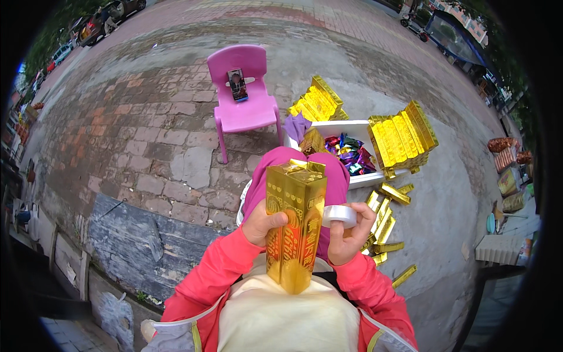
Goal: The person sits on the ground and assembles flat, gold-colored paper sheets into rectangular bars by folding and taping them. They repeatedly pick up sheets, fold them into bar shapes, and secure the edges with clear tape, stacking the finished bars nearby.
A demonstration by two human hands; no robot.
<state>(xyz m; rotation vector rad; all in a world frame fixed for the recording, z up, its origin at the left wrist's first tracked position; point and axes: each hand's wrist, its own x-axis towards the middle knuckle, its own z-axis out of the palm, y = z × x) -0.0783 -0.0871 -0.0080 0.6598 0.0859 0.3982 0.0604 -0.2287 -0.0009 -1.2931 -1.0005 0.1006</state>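
Note:
Upright over my lap is a tall gold foil box [297,199] with red printing on its sides. My left hand [261,224] grips its left side, thumb across the near face. In my right hand [352,240] is a roll of tape [340,216], held by the fingers close to the box's right side. Whether a strip runs from the roll to the box cannot be made out. Just right of my knees, several loose gold bar-shaped pieces [384,226] lie on the ground.
A white tray [375,179] with crumpled coloured foil pieces [352,154] stands beyond my knees. Stacks of gold boxes [402,138] rest beside it and behind it. At the far left, a small pink chair [249,114] carries a phone [237,85]. A dark worn board [146,246] lies on the paving.

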